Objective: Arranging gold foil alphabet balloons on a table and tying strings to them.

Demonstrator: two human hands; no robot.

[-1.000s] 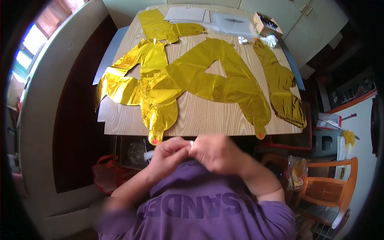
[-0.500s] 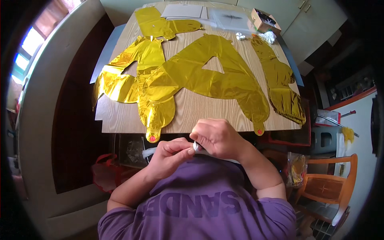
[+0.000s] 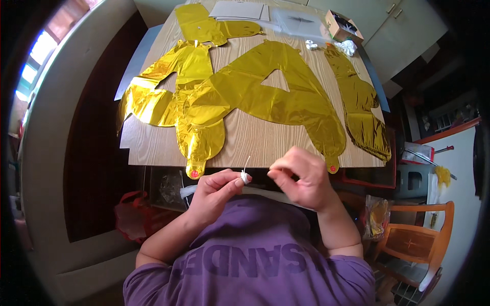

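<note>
My left hand [image 3: 217,189] is closed in front of the table's near edge, pinching a small coil of white string [image 3: 245,178] at its fingertips. A loose end of the string sticks up above the coil. To its right, my right hand [image 3: 305,177] is raised with curled fingers, thumb and forefinger close together; whether anything thin is between them cannot be seen. Beyond both hands, a large flat gold foil A-shaped balloon [image 3: 260,97] lies on the wooden table [image 3: 250,150]. Its lower left part overlaps another gold foil balloon [image 3: 191,66].
More gold foil balloons lie at the far left [image 3: 196,23] and along the right side [image 3: 357,102]. White sheets [image 3: 239,11], a small box [image 3: 343,26] and white crumpled bits [image 3: 347,47] sit at the back. A wooden chair [image 3: 416,239] stands to my right.
My right hand has moved away from my left, rightward and apart from the string. The string's loose end now stands free. My left hand keeps hold, shifted slightly.
</note>
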